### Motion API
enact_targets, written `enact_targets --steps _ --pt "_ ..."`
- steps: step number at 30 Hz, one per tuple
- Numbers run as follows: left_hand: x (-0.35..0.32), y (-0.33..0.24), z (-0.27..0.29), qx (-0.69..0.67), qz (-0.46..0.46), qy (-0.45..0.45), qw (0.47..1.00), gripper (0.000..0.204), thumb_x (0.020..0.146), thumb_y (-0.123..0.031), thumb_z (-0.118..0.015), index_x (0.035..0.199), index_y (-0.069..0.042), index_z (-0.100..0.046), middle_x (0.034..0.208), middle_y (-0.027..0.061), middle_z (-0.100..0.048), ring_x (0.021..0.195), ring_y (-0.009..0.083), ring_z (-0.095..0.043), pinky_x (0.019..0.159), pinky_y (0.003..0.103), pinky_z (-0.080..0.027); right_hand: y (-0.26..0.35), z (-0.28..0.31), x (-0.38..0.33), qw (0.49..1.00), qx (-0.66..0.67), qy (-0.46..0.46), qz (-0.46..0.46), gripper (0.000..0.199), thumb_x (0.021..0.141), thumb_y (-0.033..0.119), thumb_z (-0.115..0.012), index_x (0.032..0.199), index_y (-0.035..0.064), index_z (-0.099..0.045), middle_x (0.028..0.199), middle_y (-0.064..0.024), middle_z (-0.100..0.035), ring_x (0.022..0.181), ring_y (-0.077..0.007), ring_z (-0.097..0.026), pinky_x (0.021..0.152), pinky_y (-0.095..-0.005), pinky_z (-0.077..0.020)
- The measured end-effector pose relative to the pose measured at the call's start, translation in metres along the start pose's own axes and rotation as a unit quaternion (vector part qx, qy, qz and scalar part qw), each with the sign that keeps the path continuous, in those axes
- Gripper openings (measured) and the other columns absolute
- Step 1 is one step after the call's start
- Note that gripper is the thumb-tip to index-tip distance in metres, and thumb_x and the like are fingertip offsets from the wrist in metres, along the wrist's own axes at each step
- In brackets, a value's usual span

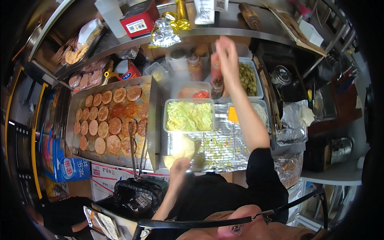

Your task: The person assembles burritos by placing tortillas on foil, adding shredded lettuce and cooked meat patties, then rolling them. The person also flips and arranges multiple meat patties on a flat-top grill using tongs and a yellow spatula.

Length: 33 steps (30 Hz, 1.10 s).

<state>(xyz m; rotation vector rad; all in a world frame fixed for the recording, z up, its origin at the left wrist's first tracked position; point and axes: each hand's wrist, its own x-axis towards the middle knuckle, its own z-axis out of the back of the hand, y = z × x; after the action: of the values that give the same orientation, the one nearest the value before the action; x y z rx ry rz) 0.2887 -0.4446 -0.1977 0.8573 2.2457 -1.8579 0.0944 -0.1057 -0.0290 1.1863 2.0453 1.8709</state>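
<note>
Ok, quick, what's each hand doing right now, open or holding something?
Left hand: closed, holding a pale yellow wrapper.
Right hand: beside a red sauce bottle; can't tell whether it's gripping.

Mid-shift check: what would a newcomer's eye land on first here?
First, the rows of browned patties on the griddle at the left. Next, the shredded lettuce in its clear tub at the centre. Then the left hand holding a pale sheet in front of the tub, and the right hand raised by the sauce bottles at the back.
</note>
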Motion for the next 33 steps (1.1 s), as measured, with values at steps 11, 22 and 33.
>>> enact_targets --steps 11,22,33 --pt "0.015 0.016 -0.012 0.015 0.032 0.035 0.999 0.022 0.091 0.001 -0.060 0.112 -0.002 -0.059 0.102 0.0073 -0.067 0.095 0.0163 -0.065 0.087 0.027 -0.051 -0.121 0.189 -0.304 0.922 -0.349 0.002 -0.170 0.007 0.087 0.007 -0.065 0.094 0.0036 -0.066 0.079 -0.0121 -0.068 0.066 -0.0224 -0.064 0.061 -0.0327 -0.0496" --pt "0.018 0.023 -0.045 0.110 0.025 0.125 0.986 0.022 0.092 0.005 -0.056 0.112 -0.005 -0.060 0.101 0.0042 -0.066 0.099 0.0161 -0.064 0.091 0.031 -0.051 -0.161 0.237 -0.198 0.741 -0.631 0.225 -0.035 0.057 0.075 0.009 -0.075 0.128 0.0005 -0.055 0.139 -0.0186 -0.048 0.130 -0.0338 -0.045 0.108 -0.0393 -0.0374" --pt "-0.002 0.050 -0.025 -0.011 0.004 0.094 0.996 0.025 0.090 0.010 -0.051 0.113 0.001 -0.056 0.100 0.0066 -0.061 0.093 0.0142 -0.062 0.087 0.028 -0.051 -0.198 0.241 -0.147 0.725 -0.573 0.377 -0.061 0.084 0.059 0.017 -0.087 0.132 0.0000 -0.050 0.132 -0.0215 -0.054 0.124 -0.0367 -0.049 0.106 -0.0408 -0.0384"
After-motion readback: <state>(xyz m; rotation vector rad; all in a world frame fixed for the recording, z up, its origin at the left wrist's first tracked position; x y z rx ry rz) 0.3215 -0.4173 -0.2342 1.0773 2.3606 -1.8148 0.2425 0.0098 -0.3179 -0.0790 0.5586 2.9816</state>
